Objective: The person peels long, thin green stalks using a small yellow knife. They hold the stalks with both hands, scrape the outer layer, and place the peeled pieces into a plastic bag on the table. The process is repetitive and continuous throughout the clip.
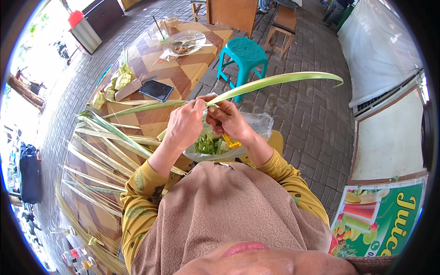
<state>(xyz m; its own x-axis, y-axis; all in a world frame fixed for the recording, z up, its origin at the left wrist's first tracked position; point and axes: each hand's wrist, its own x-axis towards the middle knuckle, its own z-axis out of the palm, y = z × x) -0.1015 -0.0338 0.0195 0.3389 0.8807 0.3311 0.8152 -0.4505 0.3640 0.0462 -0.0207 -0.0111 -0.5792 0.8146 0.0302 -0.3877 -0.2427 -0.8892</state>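
My left hand [185,122] pinches the base of a long pale-green palm leaf strip [275,80], which arches out to the right and curls down at its tip. Against it, my right hand [228,120] is closed around a small tool with a translucent yellow handle [231,141]; its working end is hidden by my fingers. Below both hands an open clear plastic bag [259,123] holds cut green leaf pieces [209,144]. Many more palm leaf strips [106,147] fan across the patterned table [151,120] beside my left forearm.
Woven leaf pouches [123,80], a flat brown piece [128,90] and a phone [156,90] lie on the table. Farther off are a used plate [187,43] with cutlery and a glass mug [160,34]. A teal plastic stool [244,56] stands past the table's right edge.
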